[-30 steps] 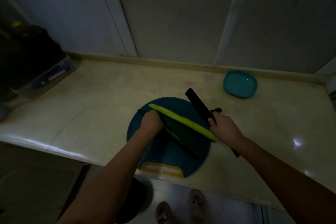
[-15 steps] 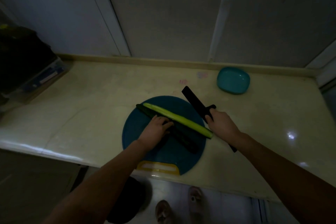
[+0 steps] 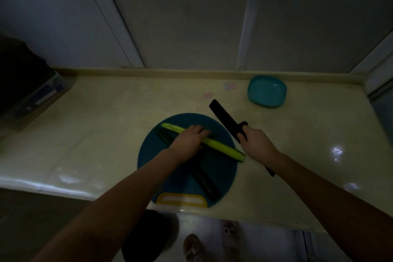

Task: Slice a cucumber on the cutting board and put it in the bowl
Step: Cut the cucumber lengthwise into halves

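The cucumber lies split lengthwise into 2 halves on the cutting board (image 3: 153, 166), which sits at the near edge of the bench (image 3: 106, 134). The pale half (image 3: 223, 149), cut face up, runs diagonally across the board's far part. The left hand (image 3: 188, 141) lies over its middle, fingers stretched across and pressing down, likely to pin it for crosswise cuts. The dark half (image 3: 204, 181), skin up, points toward the board's near-right rim, out of the blade's way. The right hand (image 3: 257, 144) is closed round the handle of the knife (image 3: 225, 120), its blade held off the board's right rim, clear of the fingers. The bowl (image 3: 266, 91) stands near the bench's far-right corner, with nothing visible in it. 0.5 s earlier the left hand sat on the dark half, which lay alongside the pale one; now it has swung away.
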The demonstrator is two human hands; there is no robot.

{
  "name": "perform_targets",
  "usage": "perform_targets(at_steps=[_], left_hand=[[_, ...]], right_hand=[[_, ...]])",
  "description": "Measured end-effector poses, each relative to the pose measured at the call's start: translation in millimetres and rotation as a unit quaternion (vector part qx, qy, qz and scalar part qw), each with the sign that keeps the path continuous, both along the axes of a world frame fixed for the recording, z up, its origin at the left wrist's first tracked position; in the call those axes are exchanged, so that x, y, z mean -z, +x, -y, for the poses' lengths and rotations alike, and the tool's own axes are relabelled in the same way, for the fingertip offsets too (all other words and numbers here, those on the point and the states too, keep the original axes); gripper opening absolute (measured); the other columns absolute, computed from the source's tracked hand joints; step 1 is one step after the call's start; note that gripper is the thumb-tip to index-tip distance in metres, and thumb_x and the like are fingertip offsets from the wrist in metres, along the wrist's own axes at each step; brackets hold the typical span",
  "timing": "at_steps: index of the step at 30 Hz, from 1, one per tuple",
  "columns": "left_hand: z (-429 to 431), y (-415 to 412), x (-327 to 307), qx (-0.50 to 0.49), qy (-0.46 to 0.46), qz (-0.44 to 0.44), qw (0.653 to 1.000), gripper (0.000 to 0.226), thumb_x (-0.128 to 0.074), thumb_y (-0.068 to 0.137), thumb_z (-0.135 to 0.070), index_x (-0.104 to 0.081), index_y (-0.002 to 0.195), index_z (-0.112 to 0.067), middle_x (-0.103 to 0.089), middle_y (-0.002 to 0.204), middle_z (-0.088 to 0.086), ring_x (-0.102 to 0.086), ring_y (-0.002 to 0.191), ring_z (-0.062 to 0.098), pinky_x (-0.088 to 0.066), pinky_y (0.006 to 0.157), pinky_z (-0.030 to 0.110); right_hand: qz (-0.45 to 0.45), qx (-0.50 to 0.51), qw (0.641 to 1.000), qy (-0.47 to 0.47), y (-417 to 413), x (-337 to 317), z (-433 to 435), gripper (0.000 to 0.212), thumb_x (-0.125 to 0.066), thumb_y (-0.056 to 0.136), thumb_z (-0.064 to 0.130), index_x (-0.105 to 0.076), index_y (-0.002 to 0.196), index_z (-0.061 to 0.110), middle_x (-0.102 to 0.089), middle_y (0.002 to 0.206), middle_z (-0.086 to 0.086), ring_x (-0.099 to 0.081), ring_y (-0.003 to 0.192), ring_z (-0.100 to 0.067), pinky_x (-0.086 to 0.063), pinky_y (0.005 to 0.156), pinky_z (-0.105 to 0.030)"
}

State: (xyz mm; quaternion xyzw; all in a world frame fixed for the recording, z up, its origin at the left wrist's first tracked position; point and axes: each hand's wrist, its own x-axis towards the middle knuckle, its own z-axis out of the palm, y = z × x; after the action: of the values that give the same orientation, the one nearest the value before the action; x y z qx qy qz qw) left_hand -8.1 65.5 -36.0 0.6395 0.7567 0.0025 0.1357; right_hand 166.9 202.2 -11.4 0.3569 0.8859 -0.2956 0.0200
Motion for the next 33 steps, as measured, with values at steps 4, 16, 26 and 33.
perform_targets(at_steps=[4, 16, 26, 33], left_hand=[[-27.7, 5.6, 11.4, 0.016, -0.057, 0.001, 0.998, 0.050, -0.048, 0.091, -0.009, -0.038, 0.139, -0.017, -0.043, 0.137, 0.011, -0.039, 0.124, 0.030, -0.027, 0.102, 0.036], [-10.9, -6.5, 12.5, 0.045, 0.058, 0.041, 0.996, 0.020, -0.054, 0.075, 0.000, -0.054, 0.093, -0.009, -0.051, 0.091, 0.010, -0.047, 0.083, 0.025, -0.034, 0.066, 0.031], [65.3, -14.7, 15.8, 0.037, -0.004, 0.070, 0.997, 0.048, -0.062, 0.078, -0.023, -0.051, 0.124, -0.014, -0.051, 0.114, 0.008, -0.046, 0.104, 0.022, -0.040, 0.092, 0.029], [84.7, -25.7, 34.2, 0.044, -0.026, 0.038, 0.998, 0.095, -0.044, 0.067, -0.077, -0.024, 0.145, -0.027, -0.024, 0.152, 0.006, -0.023, 0.138, 0.024, -0.001, 0.112, 0.039]], right_hand=[[-0.004, 0.015, 1.000, -0.011, 9.4, 3.6, -4.8, 0.026, -0.040, 0.097, 0.019, -0.053, 0.105, -0.002, -0.064, 0.096, -0.023, -0.061, 0.081, -0.031, -0.041, 0.062, -0.030], [0.005, 0.037, 0.999, -0.016, 22.1, 13.7, 7.2, 0.024, -0.042, 0.097, 0.019, -0.051, 0.105, -0.001, -0.064, 0.091, -0.022, -0.061, 0.077, -0.030, -0.038, 0.060, -0.027], [-0.013, 0.060, 0.998, -0.035, 30.2, 25.3, 34.5, 0.020, -0.042, 0.097, 0.019, -0.039, 0.079, 0.010, -0.052, 0.070, -0.010, -0.053, 0.063, -0.023, -0.041, 0.055, -0.032], [-0.038, 0.071, 0.996, -0.028, 36.1, 30.9, 49.7, 0.020, -0.043, 0.097, 0.019, -0.040, 0.079, 0.010, -0.043, 0.059, -0.001, -0.048, 0.058, -0.021, -0.035, 0.052, -0.029]])
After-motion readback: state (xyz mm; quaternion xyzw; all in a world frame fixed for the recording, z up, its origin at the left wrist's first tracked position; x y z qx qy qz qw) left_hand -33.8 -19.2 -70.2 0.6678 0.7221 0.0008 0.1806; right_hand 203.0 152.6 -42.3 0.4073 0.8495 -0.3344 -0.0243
